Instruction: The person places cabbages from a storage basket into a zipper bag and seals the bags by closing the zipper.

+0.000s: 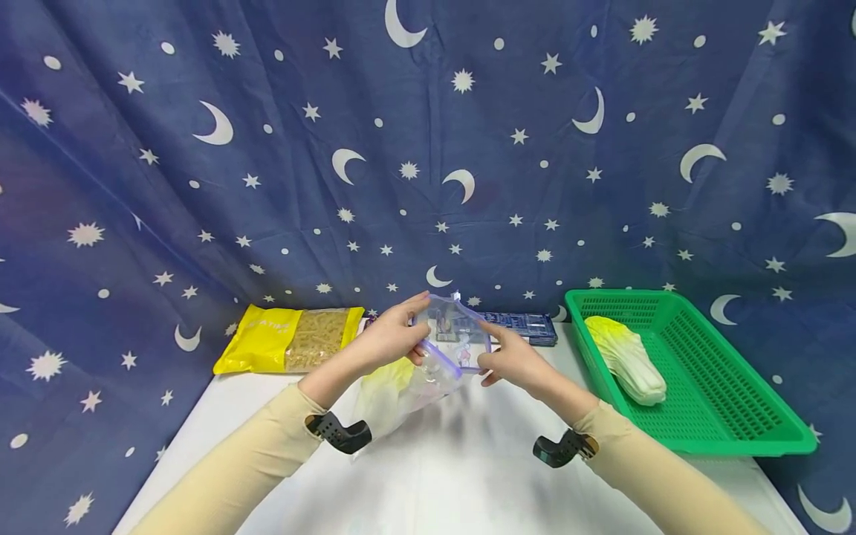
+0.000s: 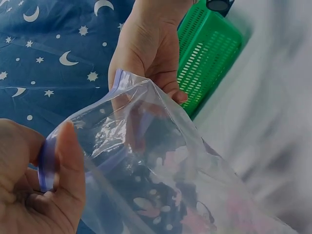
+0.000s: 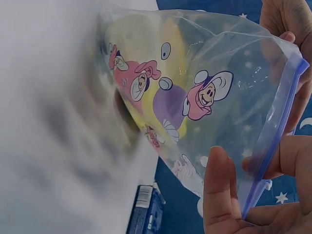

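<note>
A clear zip bag [image 3: 214, 126] with a purple zip edge and printed cartoon figures hangs between both hands, its mouth spread apart. On one side of the mouth my left hand [image 1: 394, 332] pinches the purple edge between thumb and fingers. Opposite it, my right hand [image 1: 513, 360] grips the other side of the rim, thumb and fingers on either face of the plastic. A yellow and white leafy shape [image 1: 396, 377] shows through the lower bag in the head view; whether it lies inside or behind is unclear.
At the right stands a green plastic basket [image 1: 718, 386] holding a Chinese cabbage [image 1: 625, 360]. A yellow pasta packet [image 1: 264, 338] lies at the back left. Dark blue packets [image 1: 528, 327] lie behind the hands, before a starry blue curtain [image 1: 428, 148].
</note>
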A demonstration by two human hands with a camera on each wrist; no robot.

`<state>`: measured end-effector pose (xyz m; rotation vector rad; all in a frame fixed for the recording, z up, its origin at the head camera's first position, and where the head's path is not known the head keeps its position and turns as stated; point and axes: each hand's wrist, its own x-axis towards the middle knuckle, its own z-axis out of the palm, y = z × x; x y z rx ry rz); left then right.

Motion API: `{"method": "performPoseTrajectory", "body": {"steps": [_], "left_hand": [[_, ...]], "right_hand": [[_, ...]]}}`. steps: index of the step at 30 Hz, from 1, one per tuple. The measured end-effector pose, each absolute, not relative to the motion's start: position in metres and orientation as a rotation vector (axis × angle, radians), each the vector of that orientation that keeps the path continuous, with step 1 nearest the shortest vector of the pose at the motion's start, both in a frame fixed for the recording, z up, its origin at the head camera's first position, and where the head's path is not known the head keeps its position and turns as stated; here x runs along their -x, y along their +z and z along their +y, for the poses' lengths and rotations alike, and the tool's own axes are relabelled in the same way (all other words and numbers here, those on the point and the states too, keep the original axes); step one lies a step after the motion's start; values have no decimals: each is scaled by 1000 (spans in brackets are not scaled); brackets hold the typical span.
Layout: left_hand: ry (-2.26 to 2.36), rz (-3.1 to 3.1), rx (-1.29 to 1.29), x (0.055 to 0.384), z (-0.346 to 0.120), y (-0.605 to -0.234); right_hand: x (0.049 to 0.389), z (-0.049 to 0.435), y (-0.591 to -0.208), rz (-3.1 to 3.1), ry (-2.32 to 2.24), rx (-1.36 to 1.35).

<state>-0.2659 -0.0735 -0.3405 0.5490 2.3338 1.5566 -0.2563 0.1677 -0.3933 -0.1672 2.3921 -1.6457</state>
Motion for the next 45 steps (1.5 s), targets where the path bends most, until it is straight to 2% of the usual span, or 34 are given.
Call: {"method": "performPoseTrajectory", "body": {"steps": [11,21,30,45], "left_hand": [[1440,2511,-679,269,-73,-350],[1764,2114,-662,272,-75,-374],[1837,1879,-688,273,-76,-390],[1837,1908,-797,270,-67,-405]], "right_hand": [[257,175,-402,2375,-1665,132],[254,180,-405,2420,-1587,109],[256,186,-411,2411,-1585,112],[252,191,-414,2421,-1555,76]]}}
